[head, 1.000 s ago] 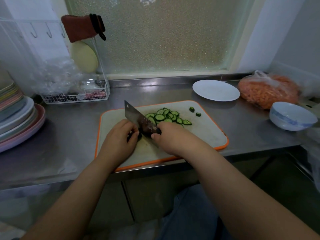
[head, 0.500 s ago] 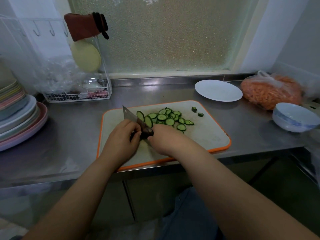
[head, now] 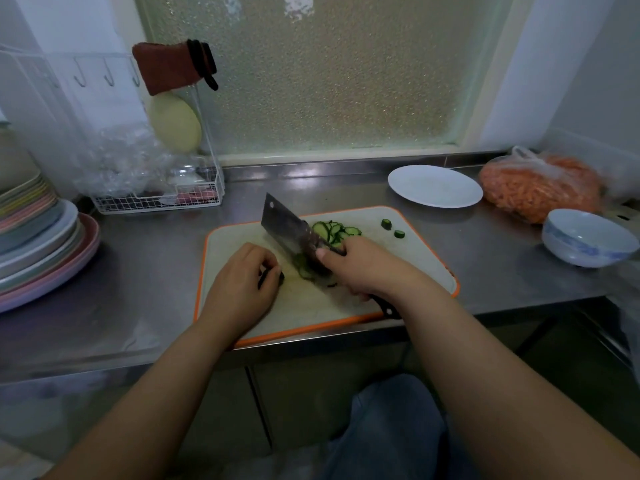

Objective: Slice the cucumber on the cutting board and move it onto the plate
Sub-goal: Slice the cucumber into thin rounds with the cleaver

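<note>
Denim-covered knee sits at the bottom centre of the frame, below my two bare forearms. My left hand rests low on the white cutting board with an orange rim, fingers curled round the dark green stub of cucumber and pinning it to the board. My right hand is wrapped round the black handle of the broad steel cleaver, whose blade is tilted and angled toward the upper left, with a few slices lying at its edge. Just beyond the blade lies the heap of cut green cucumber rounds, and two small end pieces sit apart nearer the board's far right corner. The round white plate stands on the steel counter past the board, right of centre. Farther right are a blue-patterned white bowl and a clear bag of orange shreds. At the left edge rises a stack of pastel plates; behind it a white wire rack.
</note>
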Demonstrator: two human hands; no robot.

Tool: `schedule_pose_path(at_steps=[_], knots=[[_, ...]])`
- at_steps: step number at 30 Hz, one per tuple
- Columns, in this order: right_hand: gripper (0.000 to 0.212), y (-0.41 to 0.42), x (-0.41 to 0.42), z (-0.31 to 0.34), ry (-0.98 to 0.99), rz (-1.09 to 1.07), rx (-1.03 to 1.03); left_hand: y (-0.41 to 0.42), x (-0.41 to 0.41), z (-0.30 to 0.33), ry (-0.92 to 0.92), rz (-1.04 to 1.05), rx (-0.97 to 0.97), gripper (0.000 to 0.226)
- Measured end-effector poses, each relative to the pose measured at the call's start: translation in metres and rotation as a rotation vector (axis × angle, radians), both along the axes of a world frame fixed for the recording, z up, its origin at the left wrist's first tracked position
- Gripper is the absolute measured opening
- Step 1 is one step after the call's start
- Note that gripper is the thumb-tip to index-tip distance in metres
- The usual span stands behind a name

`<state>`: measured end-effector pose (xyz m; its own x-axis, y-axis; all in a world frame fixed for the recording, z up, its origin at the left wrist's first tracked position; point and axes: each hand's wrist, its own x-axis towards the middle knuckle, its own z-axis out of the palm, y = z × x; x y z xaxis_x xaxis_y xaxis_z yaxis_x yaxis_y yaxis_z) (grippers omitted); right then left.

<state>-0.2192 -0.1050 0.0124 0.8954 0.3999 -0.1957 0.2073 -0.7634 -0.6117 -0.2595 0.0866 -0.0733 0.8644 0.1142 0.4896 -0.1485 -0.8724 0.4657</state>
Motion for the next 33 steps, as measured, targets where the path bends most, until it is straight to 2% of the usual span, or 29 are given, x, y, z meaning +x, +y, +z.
schedule_pose_path(at_steps=[1,3,6,7,9,12,19,25,30,33], knots=[[0.039,-0.003,0.001,0.003,-0.039,-0.006,0.018,-0.001,-0.001,0.001,-0.009,0.014,0.017,0.010],[0.038,-0.007,0.003,0.008,-0.110,-0.019,0.054,-0.005,-0.003,0.007,-0.094,0.055,0.107,0.034],[0.030,-0.014,0.003,0.008,-0.189,-0.010,-0.013,-0.016,0.002,0.025,-0.250,-0.012,0.397,0.071],[0.028,-0.016,0.002,0.008,-0.204,-0.014,-0.058,-0.022,0.006,0.030,-0.240,-0.067,0.517,0.078],[0.037,-0.019,-0.001,0.005,-0.220,-0.032,-0.135,-0.033,0.017,0.035,-0.147,-0.154,0.706,0.089],[0.042,-0.022,-0.002,-0.001,-0.267,-0.035,-0.188,-0.044,0.031,0.031,0.012,-0.230,0.815,0.097],[0.051,-0.035,-0.001,-0.007,-0.374,-0.053,-0.283,-0.054,0.054,0.031,0.168,-0.307,0.750,0.105],[0.052,-0.058,-0.005,0.001,-0.377,-0.082,-0.312,-0.048,0.057,0.031,0.366,-0.225,0.541,0.109],[0.045,-0.085,-0.007,0.018,-0.342,-0.162,-0.318,-0.039,0.060,0.031,0.434,-0.128,0.453,0.086],[0.036,-0.090,-0.006,0.024,-0.321,-0.211,-0.246,-0.036,0.059,0.031,0.416,-0.102,0.359,0.086]])
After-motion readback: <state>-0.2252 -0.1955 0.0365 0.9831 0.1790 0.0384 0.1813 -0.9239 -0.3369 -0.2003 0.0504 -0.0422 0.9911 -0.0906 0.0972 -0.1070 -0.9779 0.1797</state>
